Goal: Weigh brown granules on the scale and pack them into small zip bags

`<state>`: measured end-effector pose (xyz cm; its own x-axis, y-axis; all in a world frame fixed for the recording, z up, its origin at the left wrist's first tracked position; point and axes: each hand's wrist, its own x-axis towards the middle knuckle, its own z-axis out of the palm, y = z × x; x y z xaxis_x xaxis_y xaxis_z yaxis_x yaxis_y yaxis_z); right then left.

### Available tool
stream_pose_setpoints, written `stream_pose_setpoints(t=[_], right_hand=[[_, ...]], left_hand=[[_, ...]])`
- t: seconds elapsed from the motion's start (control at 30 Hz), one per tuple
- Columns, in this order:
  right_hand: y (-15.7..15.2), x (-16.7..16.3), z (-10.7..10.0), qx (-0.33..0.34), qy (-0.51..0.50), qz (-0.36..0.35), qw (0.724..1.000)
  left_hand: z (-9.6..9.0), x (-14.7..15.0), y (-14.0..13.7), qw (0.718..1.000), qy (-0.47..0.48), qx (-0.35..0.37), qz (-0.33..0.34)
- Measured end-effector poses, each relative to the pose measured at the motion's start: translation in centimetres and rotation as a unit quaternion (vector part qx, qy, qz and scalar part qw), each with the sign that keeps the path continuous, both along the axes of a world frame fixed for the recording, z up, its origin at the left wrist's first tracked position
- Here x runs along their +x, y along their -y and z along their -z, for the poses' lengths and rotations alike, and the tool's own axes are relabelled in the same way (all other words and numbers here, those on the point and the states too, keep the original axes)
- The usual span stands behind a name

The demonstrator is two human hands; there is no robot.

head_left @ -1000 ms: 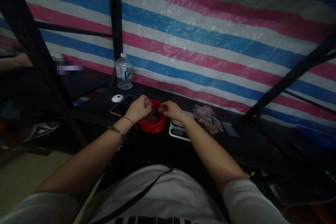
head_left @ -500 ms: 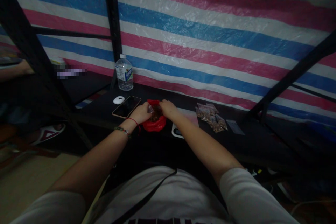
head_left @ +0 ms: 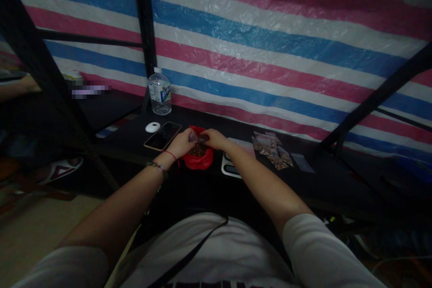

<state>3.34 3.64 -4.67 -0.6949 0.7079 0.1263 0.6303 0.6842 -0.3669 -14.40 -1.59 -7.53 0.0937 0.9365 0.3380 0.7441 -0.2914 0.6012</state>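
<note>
Both hands meet over a red bag [head_left: 200,158] of brownish bits that sits open on the dark counter [head_left: 324,180], near its front edge. The left hand [head_left: 181,142] and the right hand [head_left: 213,138] each pinch one side of a small clear pouch [head_left: 195,137] held between them just above the red bag — fingers curled in tight on it, though the dim light hides whether the pouch mouth is parted. Just right of the red bag, partly under the right forearm, lies a white scale [head_left: 231,167]. Further right, a cluster of small filled packets [head_left: 272,152] lies on the counter, with one flat clear packet [head_left: 302,163] just beside them. Left of the left hand a phone [head_left: 162,136] lies face up, a small white oval object [head_left: 152,127] near its far corner, and a water bottle [head_left: 159,92] stands upright behind — close to the striped tarp [head_left: 270,45] that backs the counter.
</note>
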Motion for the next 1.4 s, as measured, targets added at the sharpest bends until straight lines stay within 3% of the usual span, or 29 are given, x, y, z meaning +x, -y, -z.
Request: stream_pose_setpoints(t=[0.17, 0.33, 0.47, 0.6, 0.8, 1.0, 1.2, 1.4], right_hand=[[0.0, 0.2, 0.3, -0.082, -0.083, -0.023, 0.993], [0.3, 0.9, -0.3, -0.151, -0.155, 0.011, 0.976], [1.0, 1.4, -1.1, -0.090, -0.099, 0.033, 0.990], [1.7, 1.3, -1.3, -0.049, -0.014, -0.019, 0.999], [2.5, 0.4, -1.6, -0.031, 0.075, -0.046, 0.996], [2.8, -0.4, -1.3, -0.048, 0.066, -0.020, 0.996], [2.6, -0.5, -0.9, -0.095, 0.041, 0.017, 0.994], [2.5, -0.4, -0.6, -0.102, 0.010, 0.036, 0.994]], left_hand=[[-0.6, 0.1, 0.3, 0.994, 0.110, 0.027, 0.011], [-1.8, -0.5, 0.6, 0.984, 0.173, 0.039, 0.021], [-2.1, -1.6, 0.3, 0.997, 0.071, 0.005, -0.034], [-1.8, -1.9, 0.4, 0.996, -0.028, -0.080, 0.021], [-1.7, -1.1, 0.8, 0.996, -0.044, -0.064, 0.031], [-1.9, -1.0, 0.9, 0.995, -0.054, -0.071, 0.039], [-1.4, -1.4, 0.8, 0.995, 0.010, -0.087, 0.052], [-0.9, -1.1, 0.6, 0.979, 0.162, -0.099, 0.069]])
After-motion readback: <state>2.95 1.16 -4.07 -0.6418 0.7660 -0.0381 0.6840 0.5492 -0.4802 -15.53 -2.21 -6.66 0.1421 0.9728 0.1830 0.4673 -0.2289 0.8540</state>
